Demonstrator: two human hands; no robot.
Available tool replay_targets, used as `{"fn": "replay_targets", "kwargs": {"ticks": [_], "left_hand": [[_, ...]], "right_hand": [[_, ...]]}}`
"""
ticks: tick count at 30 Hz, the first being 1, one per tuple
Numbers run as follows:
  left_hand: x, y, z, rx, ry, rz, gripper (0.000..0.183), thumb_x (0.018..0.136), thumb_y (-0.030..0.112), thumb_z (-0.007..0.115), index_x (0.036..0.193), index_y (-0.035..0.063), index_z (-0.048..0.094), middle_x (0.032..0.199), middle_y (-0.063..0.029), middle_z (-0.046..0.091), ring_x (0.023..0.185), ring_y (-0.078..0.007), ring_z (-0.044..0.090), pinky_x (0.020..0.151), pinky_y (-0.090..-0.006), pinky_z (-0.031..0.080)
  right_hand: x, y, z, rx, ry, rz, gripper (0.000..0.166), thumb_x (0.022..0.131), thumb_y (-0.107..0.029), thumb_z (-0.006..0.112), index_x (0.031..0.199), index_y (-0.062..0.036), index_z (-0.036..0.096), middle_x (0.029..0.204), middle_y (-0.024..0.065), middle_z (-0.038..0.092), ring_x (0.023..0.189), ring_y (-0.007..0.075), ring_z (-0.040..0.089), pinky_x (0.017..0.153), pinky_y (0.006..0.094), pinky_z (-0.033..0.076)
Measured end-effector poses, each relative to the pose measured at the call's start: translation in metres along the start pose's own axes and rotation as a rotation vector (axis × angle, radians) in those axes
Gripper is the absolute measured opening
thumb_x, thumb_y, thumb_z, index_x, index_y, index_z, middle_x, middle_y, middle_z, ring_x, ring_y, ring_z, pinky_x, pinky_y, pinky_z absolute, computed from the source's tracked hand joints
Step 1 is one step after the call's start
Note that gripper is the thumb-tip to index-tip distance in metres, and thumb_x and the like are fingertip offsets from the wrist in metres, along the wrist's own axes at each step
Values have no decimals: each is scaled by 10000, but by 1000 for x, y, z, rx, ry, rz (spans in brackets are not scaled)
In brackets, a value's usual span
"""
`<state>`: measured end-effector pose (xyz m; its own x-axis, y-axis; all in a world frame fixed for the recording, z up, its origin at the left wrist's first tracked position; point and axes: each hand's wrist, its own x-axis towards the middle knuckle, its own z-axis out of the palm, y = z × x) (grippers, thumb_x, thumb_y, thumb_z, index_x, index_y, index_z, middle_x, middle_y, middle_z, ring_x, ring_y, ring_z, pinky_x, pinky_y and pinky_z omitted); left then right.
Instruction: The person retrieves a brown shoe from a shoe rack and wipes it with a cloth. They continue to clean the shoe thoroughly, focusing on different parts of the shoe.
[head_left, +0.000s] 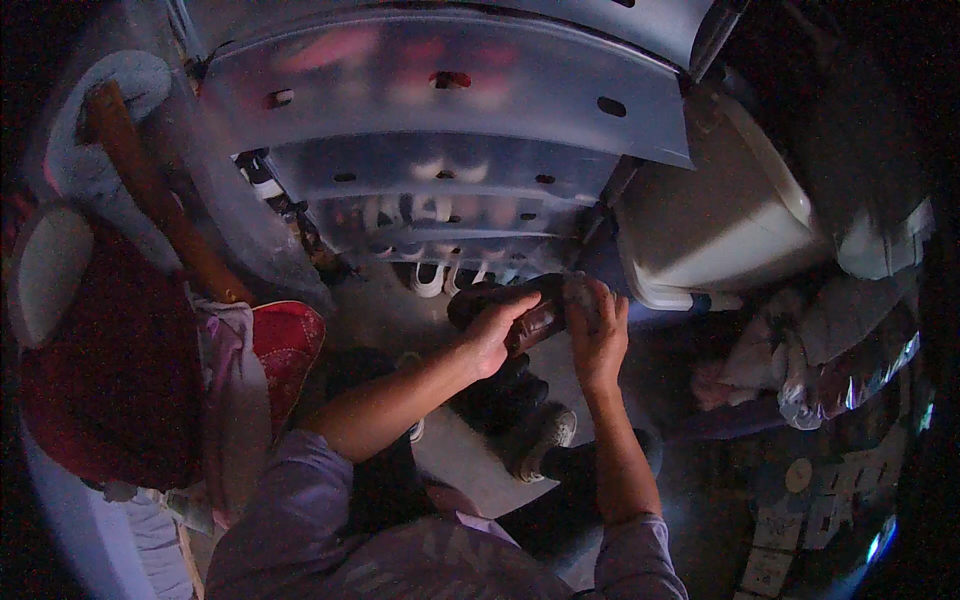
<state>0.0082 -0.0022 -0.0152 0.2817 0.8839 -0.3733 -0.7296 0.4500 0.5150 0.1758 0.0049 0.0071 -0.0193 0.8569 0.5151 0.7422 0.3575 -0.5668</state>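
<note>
A dark brown, glossy shoe (541, 319), leather by its look, is held up in front of me above the floor. My left hand (499, 330) grips its near left side, thumb on top. On the other side my right hand (596, 322) presses a pale, crumpled wad (581, 294), perhaps a cloth, against the shoe's end. The wad's exact kind cannot be told in the dim light. Part of the shoe is hidden behind both hands.
Metal shelves (450, 112) with slotted holes rise ahead, with pale-soled shoes (429, 279) at their foot. A beige plastic bin (720, 217) stands right. At left are a red patterned cushion (289, 345) and a wooden bar (161, 202). Plastic-wrapped items (817, 375) lie right.
</note>
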Motion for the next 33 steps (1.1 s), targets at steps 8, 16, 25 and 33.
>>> {"fn": "replay_targets", "kwargs": {"ticks": [8,16,25,33], "left_hand": [[-16,-2,3,516,-292,197,412,801,211,779,1146,46,625,1113,-60,651,1028,-171,604,941,-323,451],[-23,6,18,396,-246,361,444,808,241,767,1179,50,616,1083,-71,662,1032,-181,608,900,-345,467],[-19,6,26,260,-106,343,204,922,277,661,1038,108,649,885,19,630,770,-63,566,667,-247,435],[6,-14,-4,608,-154,451,323,920,359,666,1103,94,633,911,-16,619,851,-103,571,732,-289,454]], "right_hand": [[-7,2,7,276,-90,-169,452,838,-150,717,1256,-66,568,1148,214,575,998,392,577,855,430,488],[-21,-18,10,324,-101,-258,461,820,-92,705,1261,-57,576,1119,206,573,1012,386,564,858,417,479],[-7,-7,1,98,4,-97,429,845,-66,677,1259,-71,564,1112,189,565,1011,368,569,854,410,478],[-10,-5,4,175,-15,-151,427,860,-109,690,1267,-84,566,1119,214,573,1015,397,571,858,414,482]]}}
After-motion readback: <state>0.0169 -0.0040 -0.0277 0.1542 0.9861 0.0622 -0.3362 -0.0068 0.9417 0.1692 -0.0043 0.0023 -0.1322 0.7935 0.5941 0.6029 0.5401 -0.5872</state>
